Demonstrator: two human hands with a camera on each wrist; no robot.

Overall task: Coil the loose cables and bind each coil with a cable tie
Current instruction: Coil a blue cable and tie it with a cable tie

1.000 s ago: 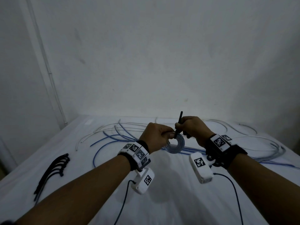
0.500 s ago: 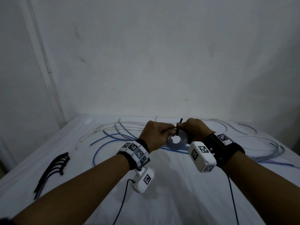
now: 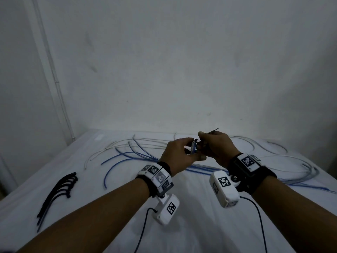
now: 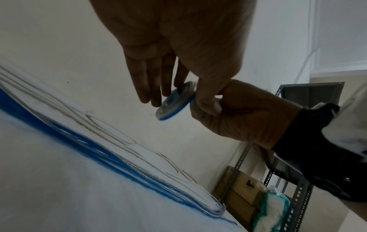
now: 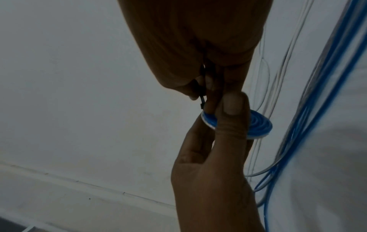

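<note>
Head cam, near to far: both your forearms reach out over the white table [image 3: 191,225], wrist cams hanging under them. Nearest you the cloth is bare apart from the two cam leads. To your left, near the table's left edge, lies a bundle of black cable ties [image 3: 56,194], long axis running from you toward the wall, heads at the far end.

Mid-table, your left hand [image 3: 177,154] and right hand [image 3: 217,148] meet above the surface, well clear of it. Left hand pinches the small blue-and-white coil [image 4: 174,102] between thumb and fingers; other fingers stretched out straight. The coil is edge-on to the head cam, its flat faces turned left and right. In the right wrist cam the left thumb lies across its face. Right hand is clenched round the black cable tie [image 5: 202,100] at the coil's top rim; the tie's tail [image 3: 215,130] sticks out past your knuckles, pointing up and right toward the wall. Can't tell whether the tie is locked.

Beyond the hands, loose blue and white cables [image 3: 138,152] sprawl across the table's far half, long runs mostly left-right, looping near the right edge. Table's back edge meets the wall [image 3: 164,70]. Off the right edge, left wrist cam shows a metal rack [image 4: 294,180] w/ boxes.
</note>
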